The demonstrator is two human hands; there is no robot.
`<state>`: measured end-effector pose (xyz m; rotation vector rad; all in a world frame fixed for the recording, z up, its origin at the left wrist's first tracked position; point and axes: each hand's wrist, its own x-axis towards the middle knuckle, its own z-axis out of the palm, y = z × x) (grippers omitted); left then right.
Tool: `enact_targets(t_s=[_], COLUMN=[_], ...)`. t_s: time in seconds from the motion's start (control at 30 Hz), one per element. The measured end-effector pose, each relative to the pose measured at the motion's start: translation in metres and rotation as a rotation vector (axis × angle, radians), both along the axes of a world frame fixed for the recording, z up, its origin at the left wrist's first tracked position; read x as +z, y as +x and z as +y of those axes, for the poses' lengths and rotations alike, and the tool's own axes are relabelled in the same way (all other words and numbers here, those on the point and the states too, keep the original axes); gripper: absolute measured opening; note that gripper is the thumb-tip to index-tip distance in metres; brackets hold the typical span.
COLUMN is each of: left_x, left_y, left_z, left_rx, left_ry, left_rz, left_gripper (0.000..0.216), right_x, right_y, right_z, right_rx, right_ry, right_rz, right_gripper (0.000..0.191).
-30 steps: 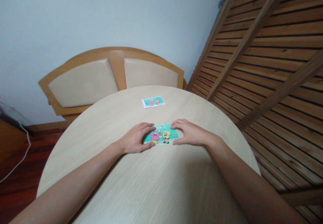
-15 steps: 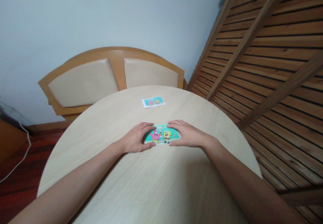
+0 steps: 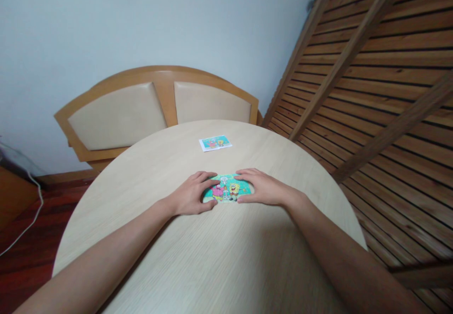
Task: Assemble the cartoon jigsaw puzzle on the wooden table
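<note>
A flat teal cartoon picture, by its look a small jigsaw puzzle (image 3: pixel 226 191), lies on the round table (image 3: pixel 198 262). It shows a pink starfish, a yellow sponge and a pale figure between them. My left hand (image 3: pixel 194 193) is curled round its left end, thumb on the near edge and fingers on the far edge. Round the right end my right hand (image 3: pixel 260 187) grips in the same way. Both palms hide the puzzle's side ends. Fine joints between pieces are too small to make out.
Farther back on the table lies a small sheet with a similar cartoon picture (image 3: pixel 215 143). Behind the table stands a wooden headboard (image 3: pixel 163 80) with cream pads. Slatted wood panels (image 3: pixel 371 92) lean at the right. A white cable (image 3: pixel 38 205) hangs at the left.
Almost nothing differs. Some fingers of my left hand have shifted slightly on the puzzle; both hands stay at its ends, and the sheet behind has not moved.
</note>
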<state>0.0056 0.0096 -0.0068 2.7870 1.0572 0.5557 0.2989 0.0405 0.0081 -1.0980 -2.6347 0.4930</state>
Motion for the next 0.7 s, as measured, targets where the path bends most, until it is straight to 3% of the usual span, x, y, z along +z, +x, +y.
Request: enact_targets(t_s=[0.23,0.43,0.7], left_x=[-0.004,-0.005,-0.007], left_y=[-0.001,-0.002,-0.001], left_z=[0.001,0.001,0.002], left_rx=[0.011,0.025,0.027], left_ry=[-0.003,-0.017,-0.003], left_rz=[0.004,-0.018,0.018], left_gripper=[0.05,0.048,0.048], right_x=[-0.001,-0.001,0.007], right_y=[0.007,0.017,-0.001], right_z=[0.004,0.008,-0.004], right_rx=[-0.025,-0.063,0.078], right_ry=[0.002,0.036,0.095], right_rz=[-0.021,-0.004,0.06], right_gripper=[0.081,0.07,0.046])
